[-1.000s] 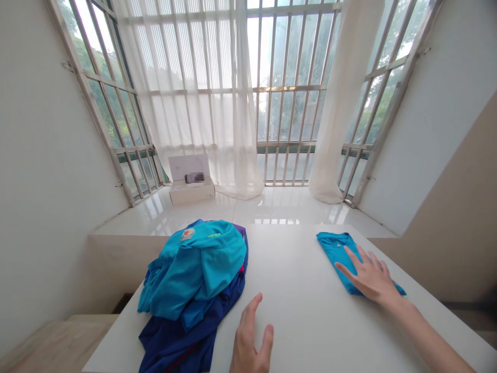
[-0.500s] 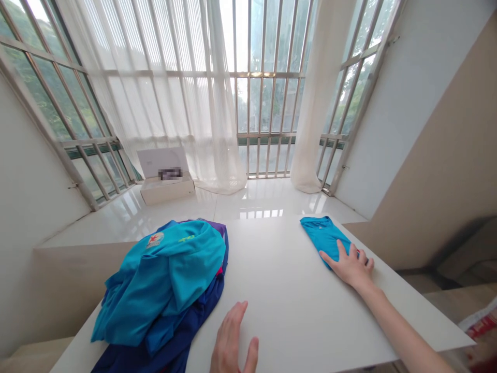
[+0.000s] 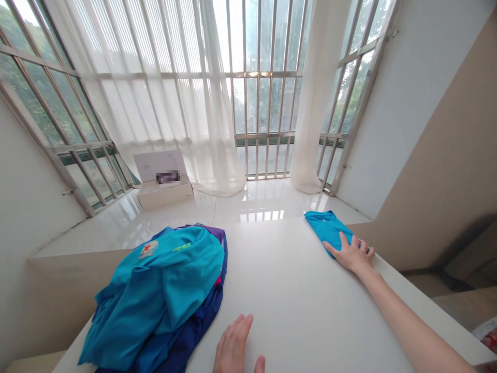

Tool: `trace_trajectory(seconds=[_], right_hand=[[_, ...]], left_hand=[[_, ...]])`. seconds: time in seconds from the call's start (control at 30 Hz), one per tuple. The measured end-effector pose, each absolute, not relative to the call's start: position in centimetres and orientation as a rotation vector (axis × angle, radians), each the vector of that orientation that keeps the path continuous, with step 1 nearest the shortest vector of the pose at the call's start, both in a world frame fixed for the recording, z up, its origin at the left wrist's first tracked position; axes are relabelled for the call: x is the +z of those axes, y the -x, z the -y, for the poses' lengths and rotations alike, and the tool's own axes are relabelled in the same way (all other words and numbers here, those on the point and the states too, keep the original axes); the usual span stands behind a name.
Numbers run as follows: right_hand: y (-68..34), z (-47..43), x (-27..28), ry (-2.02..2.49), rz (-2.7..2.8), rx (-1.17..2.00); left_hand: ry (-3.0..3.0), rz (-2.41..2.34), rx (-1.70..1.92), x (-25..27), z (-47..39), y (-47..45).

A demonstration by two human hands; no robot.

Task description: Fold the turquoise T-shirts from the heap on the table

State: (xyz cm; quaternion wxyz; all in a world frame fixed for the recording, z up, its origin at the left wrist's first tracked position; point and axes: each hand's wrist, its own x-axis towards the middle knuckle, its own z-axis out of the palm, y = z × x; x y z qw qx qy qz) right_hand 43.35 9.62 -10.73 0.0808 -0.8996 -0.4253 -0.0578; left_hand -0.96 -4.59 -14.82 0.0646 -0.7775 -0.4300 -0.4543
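Observation:
A folded blue shirt (image 3: 330, 227) lies flat at the table's far right corner. My right hand (image 3: 352, 254) rests on its near end with the fingers spread, covering part of it. Low in the middle of the view is my left hand (image 3: 233, 344), fingers stretched out and thumb apart, holding nothing. To its left sits a heap of loose clothes, topped by a crumpled turquoise shirt (image 3: 155, 300) with a round badge. Dark blue cloth (image 3: 205, 316) and a bit of purple cloth (image 3: 217, 234) stick out from under it.
The white table (image 3: 279, 290) stands against a glossy window ledge (image 3: 229, 210). An open white box (image 3: 165, 194) is on the ledge at left. Sheer curtains (image 3: 163, 103) hang before barred windows. At right is a wall (image 3: 419, 171).
The view has shifted a little. My left hand sits slightly lower in the picture. My right hand stays on the folded shirt, which appears a bit farther right.

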Motion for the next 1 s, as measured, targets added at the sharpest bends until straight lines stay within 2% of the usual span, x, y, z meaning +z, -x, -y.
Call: trace_trajectory(seconds=[0.27, 0.5, 0.67, 0.8, 0.9, 1.0], right_hand=[[-43.6, -9.1, -11.1, 2.666, 1.300, -0.171], [-43.8, -8.2, -11.5, 2.523, 1.324, -0.182], [-43.5, -7.7, -11.6, 2.250, 1.337, -0.417], [-42.6, -6.8, -11.2, 2.001, 1.430, -0.725], [-41.3, -5.7, -10.8, 1.805, 1.517, -0.889], [-38.6, -4.1, -10.3, 1.587, 1.608, -0.894]], left_hand=[[2.378, 1.287, -1.341, -14.8, 4.6, 1.0], [2.488, 1.248, -1.407, -11.3, 5.8, 1.2], [2.498, 1.346, -1.343, -3.9, 5.3, 5.4], [2.062, 1.571, -1.266, 1.3, 1.4, 12.2], [1.965, 1.878, -0.980, 2.2, -1.2, 15.6], [2.054, 1.967, -0.815, 1.8, -1.5, 15.4]])
